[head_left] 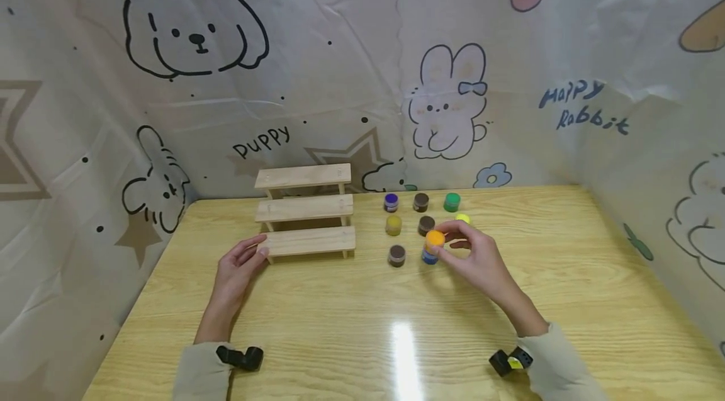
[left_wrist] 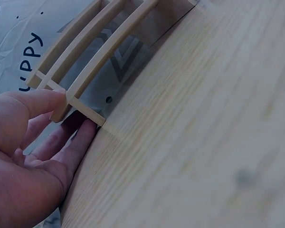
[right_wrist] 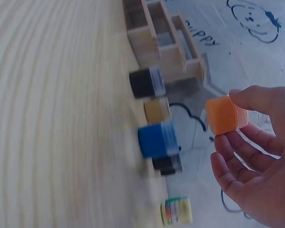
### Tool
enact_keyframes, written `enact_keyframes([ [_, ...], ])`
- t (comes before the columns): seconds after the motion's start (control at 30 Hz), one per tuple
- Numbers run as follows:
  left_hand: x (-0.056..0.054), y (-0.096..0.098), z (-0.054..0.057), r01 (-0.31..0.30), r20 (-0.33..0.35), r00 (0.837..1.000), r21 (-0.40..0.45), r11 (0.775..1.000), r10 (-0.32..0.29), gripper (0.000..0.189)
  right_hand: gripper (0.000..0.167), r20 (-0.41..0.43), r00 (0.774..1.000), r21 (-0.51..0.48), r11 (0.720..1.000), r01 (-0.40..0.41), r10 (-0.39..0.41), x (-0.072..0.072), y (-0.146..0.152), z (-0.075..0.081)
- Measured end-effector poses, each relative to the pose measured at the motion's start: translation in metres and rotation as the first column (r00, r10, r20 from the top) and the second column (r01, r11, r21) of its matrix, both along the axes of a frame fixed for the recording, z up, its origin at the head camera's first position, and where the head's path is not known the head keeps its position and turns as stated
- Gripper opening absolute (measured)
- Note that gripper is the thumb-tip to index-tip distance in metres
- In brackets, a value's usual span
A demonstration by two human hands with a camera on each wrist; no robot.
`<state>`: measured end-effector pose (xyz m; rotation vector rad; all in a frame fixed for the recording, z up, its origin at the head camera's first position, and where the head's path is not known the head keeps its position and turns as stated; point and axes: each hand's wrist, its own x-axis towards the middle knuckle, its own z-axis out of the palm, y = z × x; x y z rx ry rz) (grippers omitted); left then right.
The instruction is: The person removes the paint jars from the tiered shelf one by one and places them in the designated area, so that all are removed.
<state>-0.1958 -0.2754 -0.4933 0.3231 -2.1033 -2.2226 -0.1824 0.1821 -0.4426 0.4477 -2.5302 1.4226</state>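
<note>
My left hand (head_left: 236, 272) pinches the left end of the lowest board of a three-step wooden display shelf (head_left: 308, 241). In the left wrist view the thumb lies on that board's end, with fingertips under it. My right hand (head_left: 476, 259) holds a small orange paint jar (right_wrist: 223, 115) between thumb and fingers, raised off the table. From the head view, the orange jar partly covers a blue jar (head_left: 430, 256) on the table. A dark brown jar (head_left: 397, 255) stands left of the blue one. Another dark jar (head_left: 426, 225) and a yellow jar (head_left: 462, 219) sit just behind the right hand.
Farther back stand a purple-blue jar (head_left: 391, 202), a dark brown jar (head_left: 421, 202) and a green jar (head_left: 452, 202). An ochre jar (head_left: 393, 225) is between them and the front ones. A printed cloth (head_left: 351, 86) hangs behind the wooden table (head_left: 317, 338).
</note>
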Motion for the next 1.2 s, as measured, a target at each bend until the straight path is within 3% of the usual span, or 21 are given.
enact_keyframes([
  [0.43,-0.003,0.001,0.004,-0.008,0.005,1.0,-0.029,1.0,0.009,0.049,0.037,0.094,0.988,0.083,0.99,0.116,-0.124,-0.011,0.041,-0.018],
  [0.83,-0.006,0.001,-0.001,0.017,-0.003,1.0,-0.053,0.998,-0.017,0.05,0.037,0.216,0.971,0.106,0.991,0.077,-0.099,-0.014,0.062,-0.034],
  [1.2,-0.004,-0.001,0.0,0.015,0.005,1.0,-0.052,0.999,-0.015,0.051,0.034,0.238,0.97,0.094,0.995,0.019,-0.041,-0.017,0.065,-0.034],
])
